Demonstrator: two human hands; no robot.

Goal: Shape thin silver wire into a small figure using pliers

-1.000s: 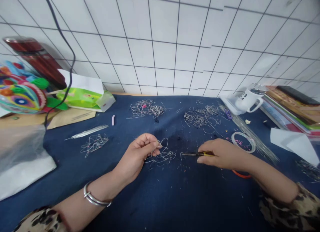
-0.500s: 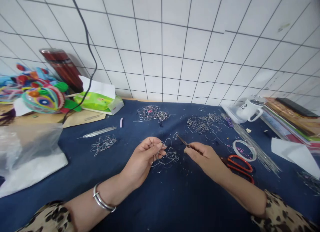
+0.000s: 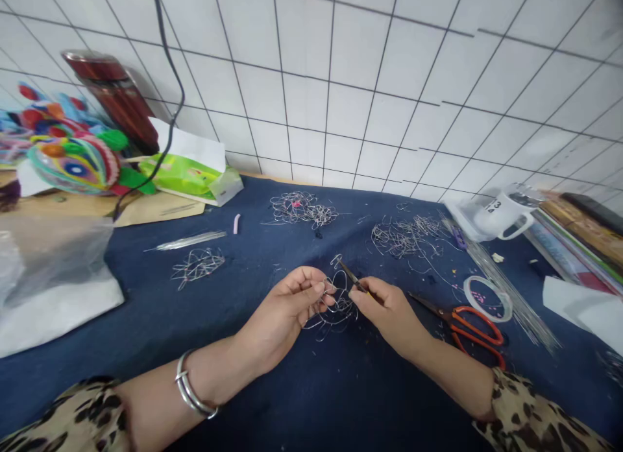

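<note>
My left hand [image 3: 287,309] pinches a thin bent wire [image 3: 329,287] between thumb and fingers, just above a small tangle of wire pieces [image 3: 335,312] on the dark blue cloth [image 3: 272,387]. My right hand [image 3: 384,309] is closed on small pliers [image 3: 351,275]; their tip points up and left and carries a little wire loop. The two hands are close together, almost touching over the tangle. A silver bangle [image 3: 192,393] sits on my left wrist.
More wire heaps [image 3: 302,211] [image 3: 403,235] [image 3: 197,265] lie farther back. Orange-handled scissors [image 3: 467,329], a tape ring [image 3: 487,296] and straight wires [image 3: 511,290] are at the right. A white mug [image 3: 503,209], books, a green tissue pack [image 3: 189,173] and a plastic bag [image 3: 48,277] ring the cloth.
My right hand brought the pliers from the right, off the cloth, up to the wire in my left hand. The scissors it covered now lie in view.
</note>
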